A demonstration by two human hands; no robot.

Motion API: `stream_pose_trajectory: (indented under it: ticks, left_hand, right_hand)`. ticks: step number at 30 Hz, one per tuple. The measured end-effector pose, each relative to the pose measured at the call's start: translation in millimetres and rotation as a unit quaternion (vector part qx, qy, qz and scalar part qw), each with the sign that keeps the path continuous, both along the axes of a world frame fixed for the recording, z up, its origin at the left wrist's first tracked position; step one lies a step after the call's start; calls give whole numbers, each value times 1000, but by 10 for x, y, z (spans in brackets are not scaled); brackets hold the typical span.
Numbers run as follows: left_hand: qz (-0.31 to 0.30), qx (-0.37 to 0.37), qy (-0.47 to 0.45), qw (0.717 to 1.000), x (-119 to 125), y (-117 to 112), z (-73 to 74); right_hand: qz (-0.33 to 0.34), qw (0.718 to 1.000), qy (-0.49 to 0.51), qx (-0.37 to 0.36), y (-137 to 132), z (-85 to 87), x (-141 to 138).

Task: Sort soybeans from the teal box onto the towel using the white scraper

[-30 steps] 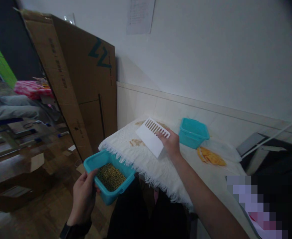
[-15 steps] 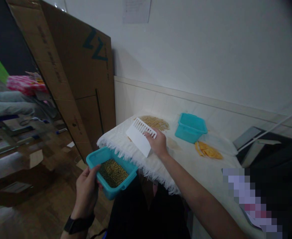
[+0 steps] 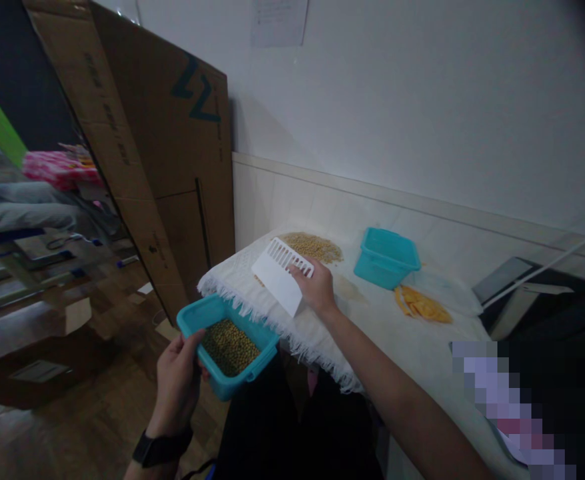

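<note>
You're wearing the one camera on your head, and it peers forward and down, right over your lap! Your left hand and right hand show up close, below mid-frame; the bench spreads out beyond, the wall fills the top, and you catch a tall carton and floor off to the left.

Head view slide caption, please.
Left hand holds a teal bin of beans; right hand holds a white slotted scraper over white cloth.
</note>
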State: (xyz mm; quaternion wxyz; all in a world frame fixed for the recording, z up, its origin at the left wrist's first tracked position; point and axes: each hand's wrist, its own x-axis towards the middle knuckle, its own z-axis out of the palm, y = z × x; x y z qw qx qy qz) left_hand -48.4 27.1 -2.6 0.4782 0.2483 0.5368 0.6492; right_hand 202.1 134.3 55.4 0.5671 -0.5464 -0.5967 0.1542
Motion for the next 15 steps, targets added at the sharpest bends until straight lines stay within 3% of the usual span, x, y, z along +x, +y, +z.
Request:
stream_pose_trajectory:
  ticks: [15]
  left_hand:
    - [-5, 4, -1, 1000, -9, -2, -8]
  right_hand:
    - [16, 1000, -5, 13, -13, -6, -49]
